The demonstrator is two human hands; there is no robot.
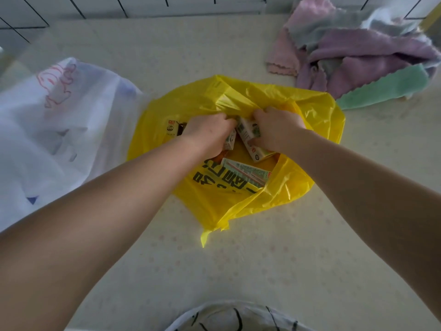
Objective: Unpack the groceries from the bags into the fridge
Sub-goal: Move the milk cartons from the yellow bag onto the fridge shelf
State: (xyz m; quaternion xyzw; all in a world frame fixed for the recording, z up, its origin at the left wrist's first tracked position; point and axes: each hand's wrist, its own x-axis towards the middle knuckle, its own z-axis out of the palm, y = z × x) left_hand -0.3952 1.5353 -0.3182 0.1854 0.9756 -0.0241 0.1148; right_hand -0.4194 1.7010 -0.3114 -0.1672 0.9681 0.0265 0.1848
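Observation:
A yellow plastic bag (298, 177) lies open on the pale table (238, 259), with several small drink cartons inside. My left hand (207, 132) reaches into the bag and grips a small carton (230, 142). Just right of it, my right hand (274, 130) grips a white and green carton (253, 139), thumb on its near face. Another carton (245, 172) lies flat in the bag nearer to me. At the bag's left side a further carton (175, 129) shows through the plastic. No fridge is in view.
A large white plastic bag (55, 139) with red print sits at the left. A heap of pink, purple and green cloths (358, 60) lies at the back right. A tiled wall (143, 5) runs behind the table. My patterned clothing (238, 318) shows at the bottom edge.

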